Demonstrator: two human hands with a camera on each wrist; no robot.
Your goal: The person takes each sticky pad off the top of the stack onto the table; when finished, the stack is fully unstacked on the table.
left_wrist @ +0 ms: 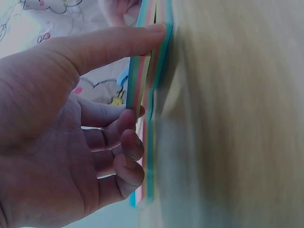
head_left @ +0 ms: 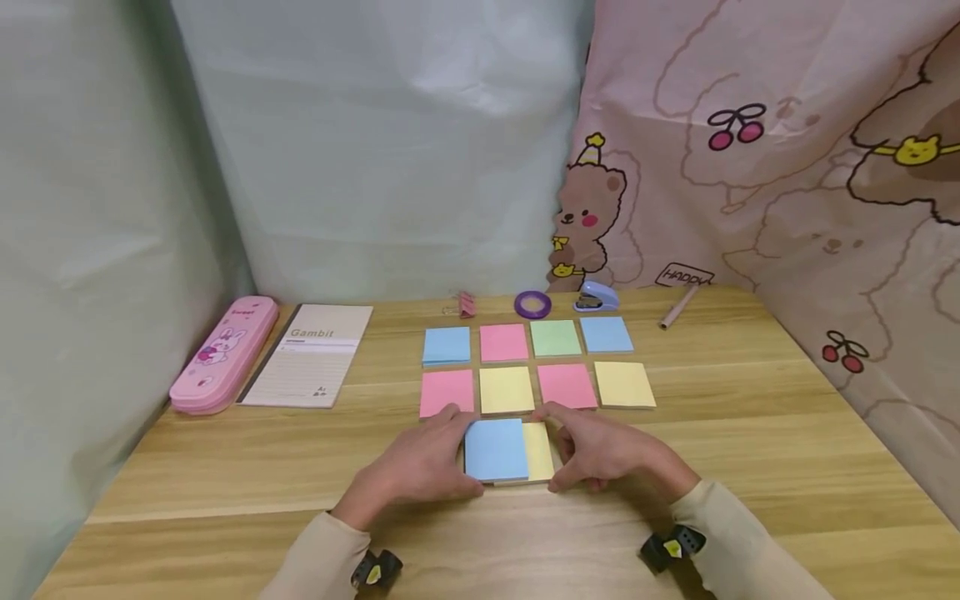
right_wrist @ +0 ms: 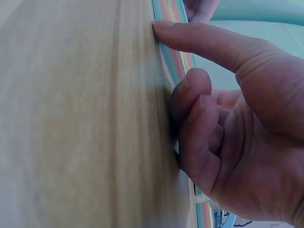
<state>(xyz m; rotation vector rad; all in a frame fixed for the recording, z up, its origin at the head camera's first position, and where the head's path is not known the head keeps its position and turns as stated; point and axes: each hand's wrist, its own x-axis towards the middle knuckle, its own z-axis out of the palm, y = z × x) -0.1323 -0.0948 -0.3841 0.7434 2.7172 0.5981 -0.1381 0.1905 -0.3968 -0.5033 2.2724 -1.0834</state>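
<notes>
A wooden table [head_left: 750, 433] is filling the lower half of the head view, with pale green sheeting hanging at upper left and a pink bear-print cloth [head_left: 787, 150] at upper right. Lying along the far edge: a pink pencil case [head_left: 215, 354] at left, a notebook [head_left: 309, 356] beside it, then a binder clip [head_left: 465, 304], a purple tape ring [head_left: 532, 304], a small blue stapler [head_left: 597, 297] and a pen [head_left: 678, 307].

Eight sticky-note pads [head_left: 506, 389] are sitting in two rows at centre frame, close together but apart.

Just below them, both hands are closing on a ninth item — the blue-topped pad stack [head_left: 497, 450], with a yellow pad [head_left: 537, 451] showing from under its right side.
- Left hand [head_left: 420, 467]: fingers curling round the stack's left edge, gripping; in the left wrist view the forefinger [left_wrist: 118, 42] is lying along the striped multicolour edge.
- Right hand [head_left: 607, 454]: fingers curling at the right edge, pinching it; in the right wrist view the forefinger tip [right_wrist: 164, 26] is pressing where the pad meets the table.

Handling judgement: the stack is probably light and fairly stiff as a block, but the layers look offset (they could be shearing sideways). Squeezing the opposite edges — as both hands are doing — seems soundest; lifting by the top sheet would likely peel it off.
</notes>
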